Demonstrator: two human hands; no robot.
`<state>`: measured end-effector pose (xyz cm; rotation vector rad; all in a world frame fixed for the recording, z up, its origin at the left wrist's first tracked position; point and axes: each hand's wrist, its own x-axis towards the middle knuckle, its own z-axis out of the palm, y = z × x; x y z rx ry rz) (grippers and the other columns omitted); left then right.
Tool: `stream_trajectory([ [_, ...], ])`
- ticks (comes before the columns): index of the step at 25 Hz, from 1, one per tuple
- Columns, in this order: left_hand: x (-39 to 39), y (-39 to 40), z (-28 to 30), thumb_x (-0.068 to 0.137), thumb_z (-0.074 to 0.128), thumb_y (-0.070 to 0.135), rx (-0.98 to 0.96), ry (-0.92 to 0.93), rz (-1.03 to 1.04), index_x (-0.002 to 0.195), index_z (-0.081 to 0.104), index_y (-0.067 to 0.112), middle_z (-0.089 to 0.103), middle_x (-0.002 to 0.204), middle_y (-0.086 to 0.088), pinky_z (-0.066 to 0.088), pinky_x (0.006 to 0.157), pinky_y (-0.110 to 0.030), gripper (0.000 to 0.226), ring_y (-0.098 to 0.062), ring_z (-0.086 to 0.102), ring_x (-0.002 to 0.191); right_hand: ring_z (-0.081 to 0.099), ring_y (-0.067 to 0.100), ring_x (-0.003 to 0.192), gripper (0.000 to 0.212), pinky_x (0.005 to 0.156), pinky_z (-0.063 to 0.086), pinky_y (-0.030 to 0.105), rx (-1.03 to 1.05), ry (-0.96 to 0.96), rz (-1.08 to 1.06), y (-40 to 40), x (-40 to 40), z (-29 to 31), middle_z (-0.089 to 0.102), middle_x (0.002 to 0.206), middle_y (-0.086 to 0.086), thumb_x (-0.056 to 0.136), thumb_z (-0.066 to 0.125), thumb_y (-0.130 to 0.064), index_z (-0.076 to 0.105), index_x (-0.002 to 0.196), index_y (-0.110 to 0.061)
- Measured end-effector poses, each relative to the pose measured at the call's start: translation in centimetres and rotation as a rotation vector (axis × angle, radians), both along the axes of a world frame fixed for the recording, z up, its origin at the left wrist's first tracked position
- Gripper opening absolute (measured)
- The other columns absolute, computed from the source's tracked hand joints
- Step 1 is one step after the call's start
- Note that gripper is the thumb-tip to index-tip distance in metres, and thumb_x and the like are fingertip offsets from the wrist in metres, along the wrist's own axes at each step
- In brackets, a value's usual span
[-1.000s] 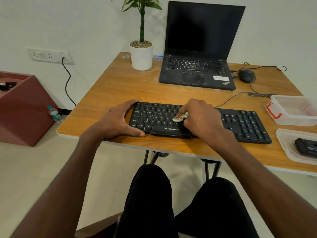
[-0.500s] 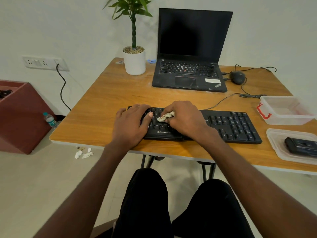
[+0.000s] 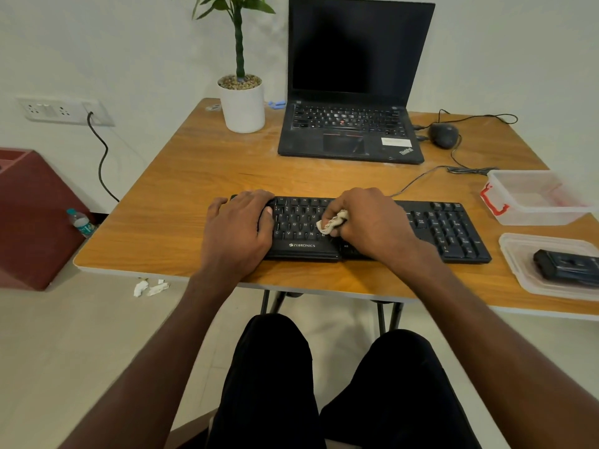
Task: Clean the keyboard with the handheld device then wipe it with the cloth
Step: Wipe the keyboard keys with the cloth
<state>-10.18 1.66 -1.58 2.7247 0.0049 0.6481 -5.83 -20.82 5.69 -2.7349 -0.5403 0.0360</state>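
A black keyboard (image 3: 447,231) lies along the front of the wooden table (image 3: 194,189). My right hand (image 3: 369,222) grips a small crumpled pale cloth (image 3: 332,223) and presses it onto the keys near the keyboard's middle. My left hand (image 3: 238,228) lies flat over the keyboard's left end, fingers straight, holding it down. The black handheld device (image 3: 567,265) rests in a clear shallow tray (image 3: 518,273) at the right edge.
An open black laptop (image 3: 353,131) stands behind the keyboard, with a potted plant (image 3: 241,102) to its left and a mouse (image 3: 443,134) to its right. A clear box with a red clasp (image 3: 531,196) sits at the right. Paper scraps (image 3: 149,288) lie on the floor.
My left hand slid from the keyboard's left edge onto its keys. My right hand moved the cloth a little across the middle keys. The view shifted slightly.
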Motion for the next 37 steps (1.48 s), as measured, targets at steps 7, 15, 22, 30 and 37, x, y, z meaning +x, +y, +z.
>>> stream_trajectory([
  [7, 0.0, 0.0, 0.1, 0.109, 0.038, 0.032, 0.004, 0.003, 0.012, 0.131, 0.062, 0.026, 0.070, 0.130, 0.007, 0.033, 0.114, -0.048, 0.033, -0.013, 0.060, 0.124, 0.066, 0.019, 0.097, 0.018, 0.078, 0.054, 0.036, 0.078, 0.056, 0.082, 1.6, 0.6, 0.9, 0.075, 0.107, -0.006, 0.089, 0.076, -0.028, 0.079, 0.104, -0.038],
  [15, 0.0, -0.1, -0.1, 0.108, 0.037, 0.033, 0.007, 0.014, 0.019, 0.133, 0.061, 0.026, 0.069, 0.133, 0.007, 0.029, 0.118, -0.049, 0.035, -0.013, 0.059, 0.128, 0.060, 0.026, 0.107, 0.019, 0.080, 0.051, 0.041, -0.193, 0.110, -0.143, -2.7, 2.0, 2.5, 0.065, 0.120, 0.004, 0.090, 0.071, -0.035, 0.072, 0.109, -0.036],
  [22, -0.1, -0.1, 0.0, 0.108, 0.037, 0.032, 0.025, 0.008, 0.013, 0.134, 0.062, 0.025, 0.069, 0.134, 0.006, 0.026, 0.120, -0.049, 0.036, -0.014, 0.059, 0.128, 0.063, 0.021, 0.098, 0.021, 0.077, 0.054, 0.037, -0.069, 0.205, 0.005, -1.2, 2.3, 2.0, 0.068, 0.105, -0.003, 0.079, 0.083, -0.030, 0.064, 0.080, -0.040],
  [30, -0.3, -0.2, 0.1, 0.110, 0.034, 0.037, 0.036, 0.037, 0.018, 0.134, 0.060, 0.026, 0.069, 0.134, 0.005, 0.023, 0.122, -0.051, 0.037, -0.015, 0.060, 0.127, 0.063, 0.020, 0.101, 0.022, 0.080, 0.057, 0.040, 0.014, 0.070, -0.130, -4.1, 3.0, 1.9, 0.071, 0.110, 0.000, 0.081, 0.081, -0.030, 0.075, 0.102, -0.033],
  [37, 0.4, -5.9, 2.1, 0.111, 0.032, 0.043, -0.051, 0.005, -0.051, 0.140, 0.058, 0.024, 0.062, 0.146, 0.004, 0.029, 0.121, -0.047, 0.044, -0.014, 0.051, 0.139, 0.067, 0.016, 0.092, 0.019, 0.078, 0.059, 0.038, 0.146, 0.058, -0.075, -2.6, 2.5, 0.2, 0.075, 0.098, -0.005, 0.077, 0.085, -0.032, 0.079, 0.095, -0.034],
])
